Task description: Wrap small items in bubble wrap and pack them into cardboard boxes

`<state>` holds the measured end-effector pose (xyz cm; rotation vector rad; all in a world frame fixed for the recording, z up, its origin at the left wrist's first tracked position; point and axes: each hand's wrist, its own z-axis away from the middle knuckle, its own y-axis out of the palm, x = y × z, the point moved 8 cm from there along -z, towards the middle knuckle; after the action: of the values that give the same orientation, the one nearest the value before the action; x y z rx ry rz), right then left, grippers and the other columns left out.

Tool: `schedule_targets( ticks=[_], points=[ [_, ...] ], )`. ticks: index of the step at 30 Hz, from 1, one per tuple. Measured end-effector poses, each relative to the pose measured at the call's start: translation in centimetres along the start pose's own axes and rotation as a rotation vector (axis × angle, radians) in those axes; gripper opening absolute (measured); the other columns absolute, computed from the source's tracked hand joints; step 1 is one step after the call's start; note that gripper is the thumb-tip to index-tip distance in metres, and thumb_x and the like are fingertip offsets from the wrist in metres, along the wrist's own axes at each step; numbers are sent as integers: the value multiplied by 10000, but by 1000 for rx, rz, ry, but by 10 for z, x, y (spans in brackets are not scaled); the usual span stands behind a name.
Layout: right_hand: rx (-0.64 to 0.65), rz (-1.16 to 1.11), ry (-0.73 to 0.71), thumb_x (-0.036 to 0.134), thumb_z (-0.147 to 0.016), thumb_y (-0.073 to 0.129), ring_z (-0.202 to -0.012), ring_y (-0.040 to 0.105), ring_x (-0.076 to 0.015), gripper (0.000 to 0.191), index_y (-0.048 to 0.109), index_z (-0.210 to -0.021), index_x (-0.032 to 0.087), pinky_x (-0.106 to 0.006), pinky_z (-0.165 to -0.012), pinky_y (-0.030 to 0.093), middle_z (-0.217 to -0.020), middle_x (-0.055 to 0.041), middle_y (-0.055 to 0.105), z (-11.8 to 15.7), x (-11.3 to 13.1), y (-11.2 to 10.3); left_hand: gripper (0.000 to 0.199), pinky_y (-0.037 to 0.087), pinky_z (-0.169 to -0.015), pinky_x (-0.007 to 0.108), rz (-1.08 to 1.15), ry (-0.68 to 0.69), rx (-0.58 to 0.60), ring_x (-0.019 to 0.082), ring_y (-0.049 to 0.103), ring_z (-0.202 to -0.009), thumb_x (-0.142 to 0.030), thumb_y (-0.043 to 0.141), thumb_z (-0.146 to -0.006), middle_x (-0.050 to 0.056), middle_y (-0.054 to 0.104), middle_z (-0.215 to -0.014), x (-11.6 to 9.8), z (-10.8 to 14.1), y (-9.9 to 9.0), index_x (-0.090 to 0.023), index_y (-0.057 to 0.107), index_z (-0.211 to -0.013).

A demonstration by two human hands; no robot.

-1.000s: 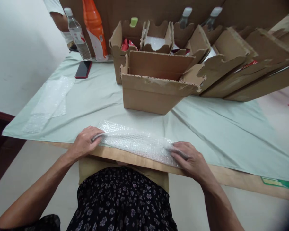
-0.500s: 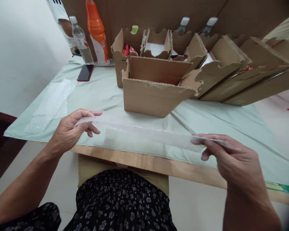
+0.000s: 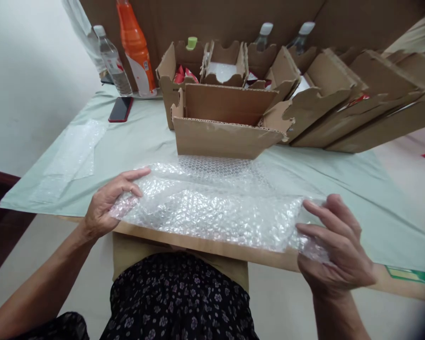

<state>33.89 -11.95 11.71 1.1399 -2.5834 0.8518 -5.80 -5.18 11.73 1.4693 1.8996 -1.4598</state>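
A wide clear piece of bubble wrap (image 3: 212, 212) is stretched between my two hands above the table's front edge. My left hand (image 3: 115, 200) grips its left end, with the index finger pointing along the top. At the other end my right hand (image 3: 335, 245) holds the wrap between thumb and fingers, and some of the wrap bunches near the palm. The far part of the wrap reaches the front of a low open cardboard box (image 3: 223, 137), whose visible inside wall is bare brown.
Several cardboard bins (image 3: 318, 94) line the back, holding red packets and white material. Left of them stand an orange bottle (image 3: 138, 52) and a clear water bottle (image 3: 115, 63), near a phone (image 3: 121, 109). More bubble wrap (image 3: 72, 153) lies on the pale green cloth (image 3: 368, 198).
The bubble wrap, seen nearly edge-on before, has tipped so its broad face shows. My right hand has turned and moved lower and slightly left. My left hand has shifted slightly downward.
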Motion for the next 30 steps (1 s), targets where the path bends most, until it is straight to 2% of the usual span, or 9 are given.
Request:
schedule_targets(
  ticks=[4,8,11,16,20,22,25,28,30],
  points=[
    [95,102,-56,69,-878,631,-1458,547,-329,231,709,-1013,239,-557,-1152,530,-1377,-32,730,17,-12,18,140,476,-1185,461,-117,-65,89,303,581,-1411,-336,643,-962,101,618,-1516,26,4,13,-218,718,-949],
    [333,151,98,68,-875,533,-1437,569,-332,243,697,-922,242,-585,-1106,548,-1295,-65,760,39,-52,47,212,511,-1142,510,-264,-215,210,333,585,-1399,-348,570,-947,167,585,-1523,72,11,35,-193,714,-929],
    [492,138,198,38,-836,492,-1390,613,-314,334,729,-952,243,-584,-1113,536,-1297,-59,761,56,-75,59,208,477,-1181,542,-345,-225,276,330,534,-1453,-249,553,-890,153,544,-1567,91,17,44,-207,736,-978],
    [600,166,236,33,-836,456,-1324,662,-274,516,745,-1201,256,-531,-1115,542,-1379,-52,723,67,-94,50,398,456,-1210,545,-417,-164,349,294,550,-1438,-123,469,-847,111,602,-1526,91,26,36,-230,757,-1099],
    [475,224,322,129,-939,506,-1185,728,-286,347,762,-1139,251,-536,-1067,567,-1273,-69,766,53,-104,23,343,518,-1150,532,-470,-200,251,286,643,-1315,-149,463,-895,112,699,-1390,79,23,20,-218,762,-1050],
    [415,208,357,185,-977,540,-1144,743,-277,274,762,-1121,253,-511,-1049,578,-1212,-68,786,41,-99,18,302,531,-1135,528,-475,-194,191,279,660,-1285,-163,481,-924,105,726,-1341,67,16,20,-219,756,-1033],
    [419,97,336,233,-993,574,-1104,755,-253,228,759,-1125,254,-462,-1023,597,-1167,-61,797,22,-75,39,278,550,-1111,516,-459,-88,177,265,677,-1256,-139,496,-952,104,743,-1307,42,3,46,-214,744,-1054],
    [553,-12,226,229,-1005,549,-1113,747,-254,249,765,-1126,257,-475,-1009,600,-1196,-71,791,12,-43,90,317,554,-1094,521,-486,54,265,268,667,-1282,-113,477,-979,118,718,-1368,22,-6,97,-209,724,-1154],
    [659,-40,125,210,-1014,515,-1155,727,-264,284,769,-1131,258,-500,-1011,588,-1255,-79,775,14,-25,126,331,531,-1115,534,-541,102,336,293,613,-1365,-150,483,-1004,136,664,-1456,18,-10,133,-201,687,-1259]
  ],
)
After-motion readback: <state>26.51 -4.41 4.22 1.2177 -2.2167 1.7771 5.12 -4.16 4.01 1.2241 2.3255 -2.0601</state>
